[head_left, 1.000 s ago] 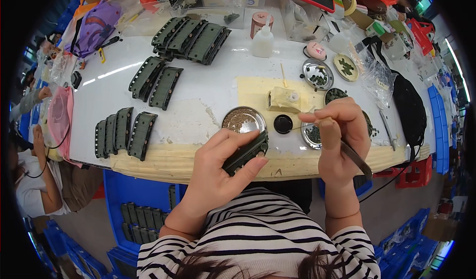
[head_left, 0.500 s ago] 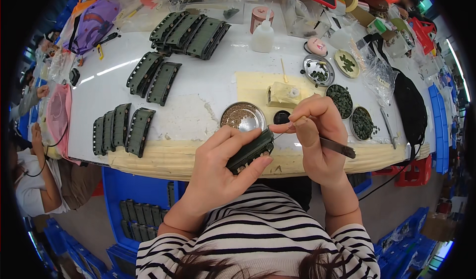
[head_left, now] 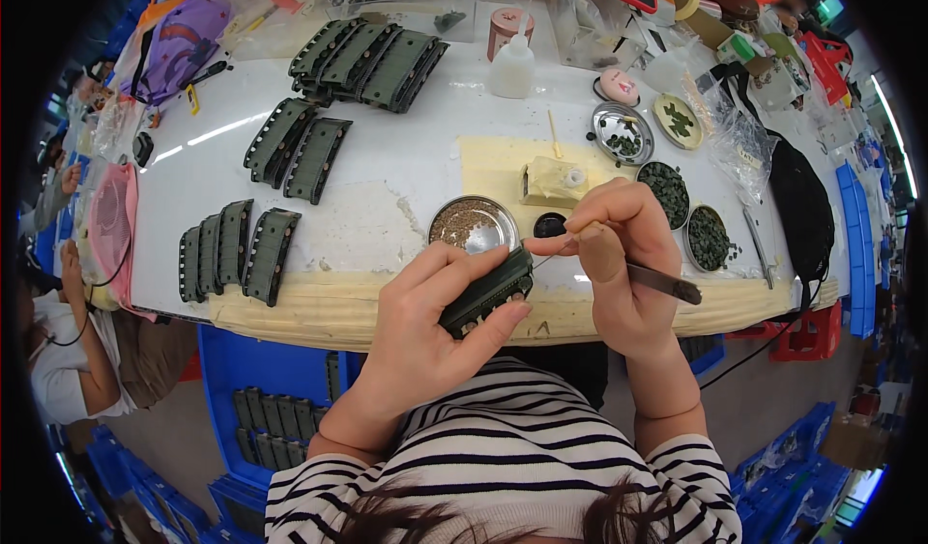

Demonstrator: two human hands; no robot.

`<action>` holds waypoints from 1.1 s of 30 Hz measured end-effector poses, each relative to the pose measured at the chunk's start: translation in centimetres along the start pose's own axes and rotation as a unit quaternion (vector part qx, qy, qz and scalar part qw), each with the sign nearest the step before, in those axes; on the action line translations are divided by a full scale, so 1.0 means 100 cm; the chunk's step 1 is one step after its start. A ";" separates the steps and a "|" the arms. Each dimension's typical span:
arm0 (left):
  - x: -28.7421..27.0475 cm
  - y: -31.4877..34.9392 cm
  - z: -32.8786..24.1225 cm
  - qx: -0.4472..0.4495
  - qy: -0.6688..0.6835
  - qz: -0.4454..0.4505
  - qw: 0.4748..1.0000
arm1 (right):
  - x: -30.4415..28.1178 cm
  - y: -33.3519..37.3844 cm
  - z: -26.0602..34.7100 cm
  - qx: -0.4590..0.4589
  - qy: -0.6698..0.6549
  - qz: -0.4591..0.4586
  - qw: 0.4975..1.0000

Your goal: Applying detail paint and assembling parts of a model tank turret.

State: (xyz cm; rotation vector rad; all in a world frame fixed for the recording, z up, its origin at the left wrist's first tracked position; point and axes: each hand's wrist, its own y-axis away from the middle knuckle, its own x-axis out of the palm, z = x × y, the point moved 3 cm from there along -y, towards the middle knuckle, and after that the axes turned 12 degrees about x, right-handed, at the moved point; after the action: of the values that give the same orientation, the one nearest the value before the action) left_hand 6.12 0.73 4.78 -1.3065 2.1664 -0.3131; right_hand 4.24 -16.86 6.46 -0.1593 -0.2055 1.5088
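Note:
My left hand (head_left: 420, 307) is closed around a dark green, narrow moulded part (head_left: 486, 299), tilted, with small pale round pieces along its near side. My right hand (head_left: 626, 254) pinches metal tweezers (head_left: 667, 283); their broad end sticks out to the right, and the thin tips reach the part's upper right end. A small tan sliver (head_left: 576, 227) shows at the right fingertips; what it belongs to is unclear. Just beyond the hands are a round metal dish (head_left: 503, 217) of small brown pieces and a little black cup (head_left: 549, 225).
Similar green parts (head_left: 317, 162) lie in groups at left. Tins of dark green bits (head_left: 710, 240) stand at right, near a second pair of tweezers (head_left: 757, 244). A white squeeze bottle (head_left: 511, 69) stands behind. Below the table edge, a blue crate (head_left: 227, 370) holds more parts.
The tweezers' broad end has shifted slightly to the right and down. Both hands keep nearly the same place and grip.

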 end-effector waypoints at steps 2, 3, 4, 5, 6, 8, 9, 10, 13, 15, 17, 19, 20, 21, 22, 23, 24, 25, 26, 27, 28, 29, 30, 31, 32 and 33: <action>0.000 0.001 0.002 -0.003 0.004 0.002 1.000 | -0.007 -0.002 0.006 0.012 0.006 -0.042 0.999; 0.000 0.001 0.003 -0.005 0.018 0.009 1.000 | -0.010 -0.004 0.008 0.017 0.008 -0.064 0.998; 0.000 0.002 0.003 -0.006 0.031 0.015 0.999 | -0.015 -0.009 0.003 -0.017 0.053 -0.125 0.991; 0.000 0.003 0.005 -0.008 0.045 0.022 0.999 | -0.021 -0.014 -0.001 -0.035 0.140 -0.144 0.979; 0.000 0.006 0.008 -0.026 0.108 0.022 0.994 | -0.028 -0.019 -0.002 -0.052 0.226 -0.162 0.959; 0.004 0.015 0.014 -0.062 0.232 0.023 0.970 | -0.029 -0.024 0.001 -0.076 0.331 -0.193 0.920; 0.006 0.018 0.016 -0.093 0.287 0.031 0.953 | -0.029 -0.025 -0.001 -0.080 0.356 -0.192 0.911; 0.009 0.021 0.017 -0.123 0.340 0.038 0.931 | -0.028 -0.027 -0.004 -0.085 0.382 -0.191 0.900; 0.019 0.023 0.019 -0.182 0.476 0.019 0.860 | -0.027 -0.027 -0.010 -0.068 0.421 -0.175 0.888; 0.025 0.025 0.021 -0.194 0.558 0.003 0.807 | -0.026 -0.028 -0.013 -0.065 0.436 -0.165 0.882; 0.030 0.030 0.025 -0.188 0.639 -0.004 0.746 | -0.025 -0.027 -0.013 -0.055 0.443 -0.154 0.881; 0.034 0.031 0.026 -0.200 0.653 0.004 0.731 | -0.026 -0.026 -0.011 -0.058 0.446 -0.157 0.879; 0.035 0.032 0.026 -0.207 0.659 0.008 0.723 | -0.026 -0.025 -0.010 -0.067 0.443 -0.166 0.878; 0.035 0.033 0.027 -0.206 0.653 0.012 0.729 | -0.026 -0.024 -0.009 -0.077 0.440 -0.174 0.878; 0.034 0.035 0.029 -0.205 0.646 0.015 0.735 | -0.026 -0.022 -0.005 -0.091 0.436 -0.183 0.876; 0.034 0.036 0.029 -0.205 0.639 0.019 0.741 | -0.026 -0.018 0.000 -0.104 0.431 -0.193 0.875; 0.034 0.036 0.028 -0.218 0.614 0.008 0.758 | -0.026 -0.014 0.005 -0.118 0.427 -0.202 0.874; 0.034 0.035 0.023 -0.230 0.589 -0.004 0.775 | -0.025 -0.010 0.009 -0.123 0.412 -0.190 0.883; 0.035 0.034 0.021 -0.243 0.563 -0.016 0.790 | -0.024 -0.006 0.012 -0.128 0.397 -0.178 0.891; 0.035 0.035 0.020 -0.240 0.561 -0.013 0.792 | -0.023 -0.001 0.016 -0.132 0.382 -0.167 0.899; 0.035 0.035 0.019 -0.238 0.559 -0.010 0.794 | -0.021 0.003 0.020 -0.139 0.362 -0.141 0.911; 0.035 0.035 0.019 -0.235 0.557 -0.007 0.796 | -0.018 0.005 0.022 -0.137 0.353 -0.111 0.919; 0.036 0.036 0.019 -0.220 0.569 -0.001 0.792 | -0.014 0.008 0.023 -0.134 0.342 -0.081 0.926; 0.037 0.037 0.022 -0.205 0.581 0.004 0.788 | -0.009 0.012 0.025 -0.131 0.331 -0.052 0.933; 0.037 0.038 0.022 -0.190 0.593 0.009 0.783 | -0.001 0.017 0.029 -0.072 0.312 -0.022 0.947; 0.037 0.039 0.022 -0.199 0.574 0.011 0.794 | 0.003 0.020 0.030 -0.077 0.327 -0.004 0.942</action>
State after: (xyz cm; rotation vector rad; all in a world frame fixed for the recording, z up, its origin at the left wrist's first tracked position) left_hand 3.32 -0.36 -0.16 -1.4979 3.4059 -0.8499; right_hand 1.57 -16.56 8.96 -0.7688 0.2124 1.3550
